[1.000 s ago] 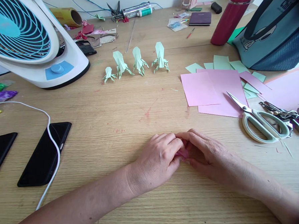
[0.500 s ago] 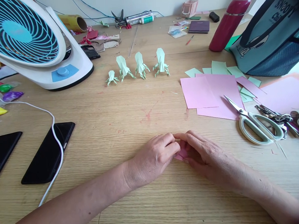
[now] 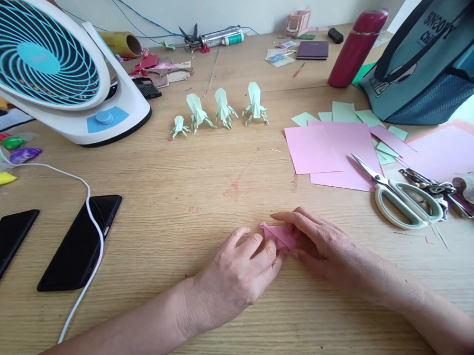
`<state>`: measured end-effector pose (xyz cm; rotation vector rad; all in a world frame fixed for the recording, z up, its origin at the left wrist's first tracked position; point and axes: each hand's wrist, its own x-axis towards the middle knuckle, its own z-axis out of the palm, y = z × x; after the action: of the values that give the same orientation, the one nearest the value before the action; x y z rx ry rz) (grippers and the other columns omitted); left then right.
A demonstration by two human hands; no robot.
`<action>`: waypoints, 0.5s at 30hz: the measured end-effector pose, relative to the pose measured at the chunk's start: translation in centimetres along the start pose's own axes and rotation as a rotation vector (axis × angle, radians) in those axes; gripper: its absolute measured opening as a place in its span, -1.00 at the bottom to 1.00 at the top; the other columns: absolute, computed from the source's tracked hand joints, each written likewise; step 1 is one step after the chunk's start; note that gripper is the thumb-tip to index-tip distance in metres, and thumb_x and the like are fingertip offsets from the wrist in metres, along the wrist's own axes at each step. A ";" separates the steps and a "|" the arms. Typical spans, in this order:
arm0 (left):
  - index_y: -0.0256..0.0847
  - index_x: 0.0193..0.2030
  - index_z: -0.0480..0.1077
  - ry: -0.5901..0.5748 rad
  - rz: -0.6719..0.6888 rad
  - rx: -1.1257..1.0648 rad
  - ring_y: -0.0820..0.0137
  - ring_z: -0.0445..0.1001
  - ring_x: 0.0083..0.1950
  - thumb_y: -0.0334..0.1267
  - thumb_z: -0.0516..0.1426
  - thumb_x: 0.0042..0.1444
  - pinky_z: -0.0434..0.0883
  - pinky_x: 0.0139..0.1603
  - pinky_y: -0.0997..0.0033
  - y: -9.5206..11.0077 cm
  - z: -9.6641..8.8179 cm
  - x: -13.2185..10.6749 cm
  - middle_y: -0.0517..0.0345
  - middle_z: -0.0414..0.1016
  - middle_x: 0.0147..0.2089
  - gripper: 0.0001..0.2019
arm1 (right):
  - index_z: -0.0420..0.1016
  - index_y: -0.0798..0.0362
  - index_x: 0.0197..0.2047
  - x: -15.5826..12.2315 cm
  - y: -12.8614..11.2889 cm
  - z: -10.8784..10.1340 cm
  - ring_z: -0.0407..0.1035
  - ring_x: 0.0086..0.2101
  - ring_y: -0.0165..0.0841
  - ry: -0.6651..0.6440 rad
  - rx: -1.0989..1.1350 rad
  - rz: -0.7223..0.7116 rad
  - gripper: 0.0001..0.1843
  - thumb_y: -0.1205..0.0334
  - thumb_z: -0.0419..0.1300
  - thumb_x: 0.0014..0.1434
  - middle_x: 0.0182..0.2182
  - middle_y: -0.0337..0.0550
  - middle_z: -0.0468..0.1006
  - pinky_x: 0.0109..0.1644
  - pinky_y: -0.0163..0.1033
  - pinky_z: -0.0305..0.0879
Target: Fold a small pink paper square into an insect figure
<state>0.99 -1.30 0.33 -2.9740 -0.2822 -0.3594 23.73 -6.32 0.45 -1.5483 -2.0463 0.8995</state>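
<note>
- The right hand (image 3: 331, 245) pinches the right end of the folded pink paper (image 3: 279, 236).
- The left hand (image 3: 237, 272) touches its near-left side; whether it grips, I cannot tell.
- The paper is between both hands, over the desk (image 3: 164, 229).
- Scissors (image 3: 393, 183) rest partly on pink sheets (image 3: 312, 150) to the right.
- Four pale green folded figures (image 3: 254, 100) stand farther back.

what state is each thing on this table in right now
Small pink paper: folded
Left hand: fingers bent, touching the paper
Right hand: curved, touching the paper
Pink sheets: flat, overlapping
Scissors: lying down, blades look closed
Green figures: folded, standing
Bottle: standing, lid on
Notebook: closed
Phones: flat, screens dark
Fan: upright, can't tell if running
</note>
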 end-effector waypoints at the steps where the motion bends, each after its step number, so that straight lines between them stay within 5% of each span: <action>1: -0.30 0.15 0.44 -0.012 -0.008 0.002 0.20 0.43 0.05 -0.43 0.00 0.35 0.42 0.11 0.07 0.1 0.0 0.0 -0.04 0.51 0.11 -0.68 | 0.21 -0.08 0.20 0.0 0.0 0.0 0.39 -0.02 -0.30 -0.001 -0.002 -0.002 -0.50 0.50 0.10 0.25 -0.05 -0.13 0.43 0.09 -0.16 0.33; 7: -0.30 0.12 0.46 -0.056 -0.024 -0.009 0.20 0.38 0.11 -0.44 0.03 0.32 0.36 0.16 0.11 0.4 -0.4 0.1 0.01 0.45 0.14 -0.70 | 0.21 -0.06 0.23 0.0 -0.3 -0.1 0.39 0.01 -0.30 -0.001 -0.013 -0.017 -0.46 0.53 0.09 0.24 -0.01 -0.11 0.44 0.11 -0.16 0.34; 15: -0.33 0.15 0.44 -0.094 -0.025 -0.076 0.20 0.40 0.08 -0.45 -0.01 0.34 0.34 0.16 0.15 0.5 -0.2 -0.1 0.05 0.51 0.05 -0.67 | 0.37 -0.01 -0.02 -1.3 0.2 -0.2 0.46 -0.15 -0.30 0.016 -0.044 -0.082 -0.84 0.36 0.06 0.38 -0.11 -0.08 0.50 -0.09 -0.19 0.45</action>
<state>0.95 -1.87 0.42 -3.0698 -0.3226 -0.2390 24.39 -7.43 0.49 -1.4772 -2.1149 0.8141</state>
